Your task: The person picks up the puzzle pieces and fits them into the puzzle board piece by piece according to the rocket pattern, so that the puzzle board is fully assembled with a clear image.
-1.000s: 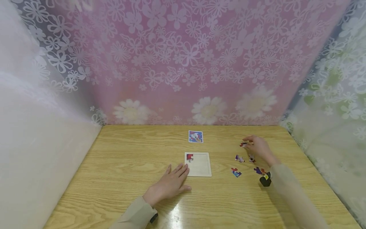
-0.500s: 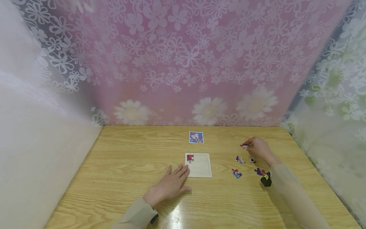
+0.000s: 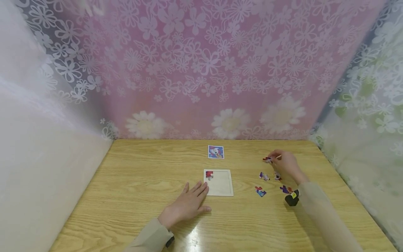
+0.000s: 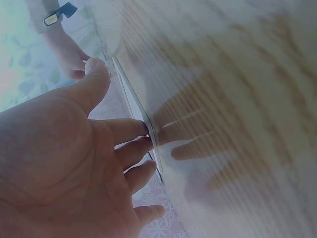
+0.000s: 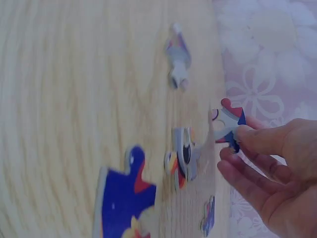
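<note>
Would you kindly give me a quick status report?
Left hand touching puzzle board. Right hand pinching puzzle piece. Possible obstacle: four loose pieces near right hand.

Six puzzle pieces (image 3: 264,176), one white tray (image 3: 221,187), one picture card (image 3: 216,152), one left grip (image 3: 188,204), one right grip (image 3: 285,163) in the head view
One tray piece (image 3: 209,174) at mid-frame; right of it, one held piece (image 3: 267,160) and four loose. The right wrist view shows five: one held, four loose.

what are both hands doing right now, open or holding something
Left hand: open, touching the edge of the white puzzle board.
Right hand: closed, pinching a puzzle piece.
</note>
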The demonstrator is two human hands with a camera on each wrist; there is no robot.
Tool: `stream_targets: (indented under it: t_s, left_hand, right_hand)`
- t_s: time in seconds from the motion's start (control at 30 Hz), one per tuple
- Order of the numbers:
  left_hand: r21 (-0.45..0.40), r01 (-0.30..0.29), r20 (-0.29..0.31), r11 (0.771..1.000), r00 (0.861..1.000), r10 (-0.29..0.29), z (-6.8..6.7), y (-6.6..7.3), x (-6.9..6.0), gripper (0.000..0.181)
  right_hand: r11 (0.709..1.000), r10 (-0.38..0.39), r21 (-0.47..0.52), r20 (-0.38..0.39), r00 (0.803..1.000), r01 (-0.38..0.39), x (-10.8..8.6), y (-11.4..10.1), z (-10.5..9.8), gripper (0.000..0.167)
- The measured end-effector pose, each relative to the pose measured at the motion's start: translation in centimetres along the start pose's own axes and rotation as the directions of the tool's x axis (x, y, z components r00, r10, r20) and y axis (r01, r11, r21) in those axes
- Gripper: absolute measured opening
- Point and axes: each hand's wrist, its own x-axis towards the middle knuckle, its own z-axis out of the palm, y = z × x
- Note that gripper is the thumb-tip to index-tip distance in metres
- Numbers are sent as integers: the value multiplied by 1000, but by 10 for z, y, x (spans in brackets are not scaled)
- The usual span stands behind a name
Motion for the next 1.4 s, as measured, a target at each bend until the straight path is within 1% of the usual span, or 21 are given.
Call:
stream_targets:
  t_s: [0.07,0.13,0.27,0.33,0.5,0.7,0.9,1.07,1.4]
  left_hand:
    - [9,3,2,1000,1000,-3,1,-1,0,76]
    - [16,5,4,1000,1000,-5,1,-1,1,76]
    - [7,5,3,1000,1000,-5,-1,0,0,75]
    - [1,5,1,1000,1000,-5,-1,0,0,75]
    - [6,12,-2,1000,1000,-12,1,-1,0,76]
    - [13,15,-6,1000,1000,-15,3,-2,1,76]
    - [0,18,-2,1000,1000,-18,2,-1,1,76]
    - [2,19,-2,1000,1000,-19,2,0,1,76]
    - [0,20,-10,1000,1000,-20,2,1,0,76]
  right_hand:
    - [999,8,40,-23,1000,-7,1,1,0,18]
    - [996,19,84,-30,999,-17,1,1,1,20]
    - [981,49,187,-11,999,-46,0,-2,2,24]
    - [975,51,215,-4,999,-49,0,-5,2,26]
    - [970,40,241,-4,999,-38,-1,-15,4,28]
    - [970,23,243,-5,1000,-21,-1,-29,8,27]
    - [961,-8,277,-1,1000,8,4,-40,19,25]
    - [960,-26,279,-8,1000,28,7,-49,31,24]
    - [944,-71,322,8,997,65,10,-90,54,20]
